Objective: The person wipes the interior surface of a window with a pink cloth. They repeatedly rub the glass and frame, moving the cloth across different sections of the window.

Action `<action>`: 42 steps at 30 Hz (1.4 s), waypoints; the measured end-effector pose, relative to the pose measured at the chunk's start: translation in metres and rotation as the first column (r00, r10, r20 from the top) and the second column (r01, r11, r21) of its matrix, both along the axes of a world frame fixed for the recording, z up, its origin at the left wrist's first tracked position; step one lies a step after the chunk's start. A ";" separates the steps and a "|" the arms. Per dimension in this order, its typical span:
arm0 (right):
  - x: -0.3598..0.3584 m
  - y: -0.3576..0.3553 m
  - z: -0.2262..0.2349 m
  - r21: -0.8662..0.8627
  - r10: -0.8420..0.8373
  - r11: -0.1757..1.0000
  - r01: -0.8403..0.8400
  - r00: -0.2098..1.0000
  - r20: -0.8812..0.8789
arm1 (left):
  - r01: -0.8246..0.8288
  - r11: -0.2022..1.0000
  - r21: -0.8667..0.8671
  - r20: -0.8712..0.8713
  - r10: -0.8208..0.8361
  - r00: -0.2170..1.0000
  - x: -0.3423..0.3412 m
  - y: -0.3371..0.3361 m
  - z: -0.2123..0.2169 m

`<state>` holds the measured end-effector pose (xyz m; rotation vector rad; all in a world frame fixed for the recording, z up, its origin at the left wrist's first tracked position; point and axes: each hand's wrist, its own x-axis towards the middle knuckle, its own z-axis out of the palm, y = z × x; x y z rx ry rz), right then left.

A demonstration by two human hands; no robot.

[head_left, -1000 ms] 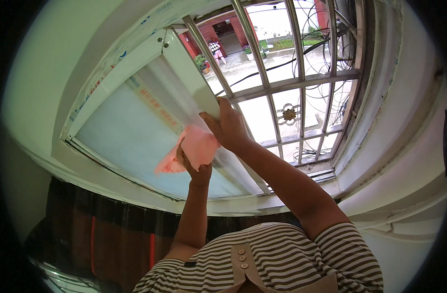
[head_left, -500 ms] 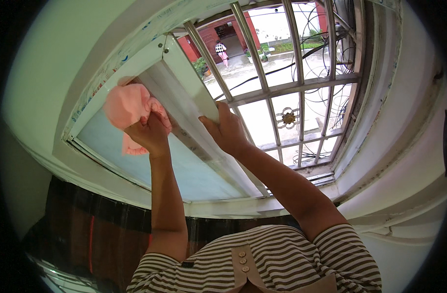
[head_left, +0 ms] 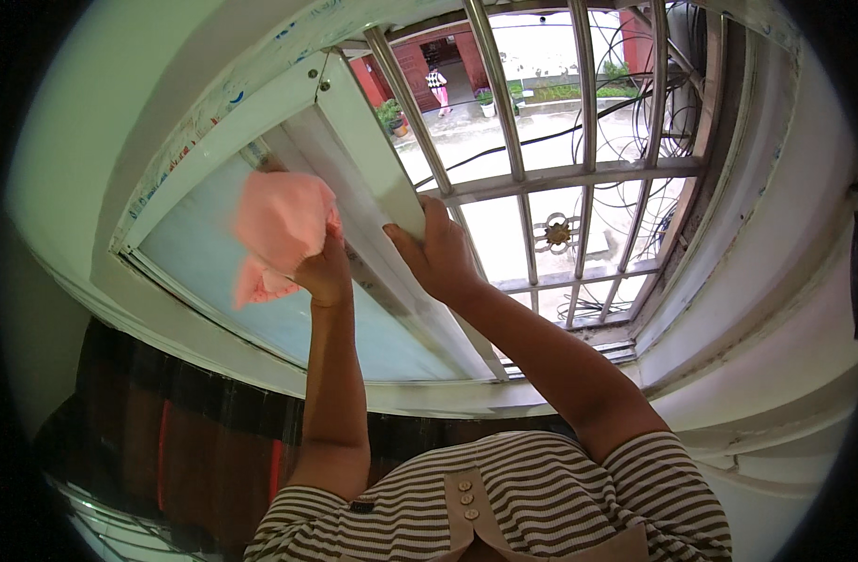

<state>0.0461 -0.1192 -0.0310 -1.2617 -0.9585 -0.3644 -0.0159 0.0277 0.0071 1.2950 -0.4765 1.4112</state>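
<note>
My left hand (head_left: 324, 272) grips a pink cloth (head_left: 277, 225) and presses it against the frosted pane (head_left: 204, 272) of a white sliding window sash, close to the sash's upper corner. My right hand (head_left: 438, 253) clasps the sash's vertical white frame edge (head_left: 373, 159), fingers wrapped around it, just right of the cloth. Both forearms rise from my striped shirt at the bottom of the picture.
Right of the sash, the window is open behind a white metal grille (head_left: 541, 169). Beyond it lie a wet yard, dark cables (head_left: 654, 122) and a distant person by a red building. A white sill (head_left: 504, 393) runs below; a dark wooden panel (head_left: 194, 421) sits under it.
My left hand has carried the pink cloth from the lower middle of the pane up to the left, then slightly back right. My right hand stays on the frame edge.
</note>
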 end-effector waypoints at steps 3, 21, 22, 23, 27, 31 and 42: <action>-0.002 0.000 -0.001 0.004 -0.017 1.000 0.017 1.000 0.020 | -0.446 0.889 0.104 -0.127 0.457 0.880 -0.001 0.012 -0.040; -0.002 0.002 -0.006 0.004 -0.079 0.997 0.079 0.997 -0.004 | -0.554 0.326 0.766 -0.009 0.867 0.499 -0.059 -0.024 -0.139; -0.004 0.001 -0.002 0.002 -0.079 0.997 0.079 0.997 0.003 | -0.461 0.578 0.673 -0.208 0.746 0.632 -0.061 -0.013 -0.137; -0.006 0.000 0.001 -0.001 -0.078 0.997 0.078 0.997 0.011 | -0.334 0.784 0.524 -0.375 0.564 0.736 -0.059 0.008 -0.144; -0.010 -0.001 0.001 -0.018 -0.021 1.000 0.020 0.999 -0.038 | -0.124 0.962 0.241 -0.630 0.252 0.735 -0.037 0.041 -0.097; -0.007 -0.006 0.003 -0.051 -0.043 0.998 0.041 0.998 -0.040 | -0.182 0.968 0.170 -0.336 0.231 0.913 -0.033 -0.009 -0.010; -0.005 -0.004 0.003 -0.042 -0.051 0.998 0.052 0.998 0.022 | -0.334 0.942 0.004 -0.263 0.324 0.909 0.003 -0.005 -0.046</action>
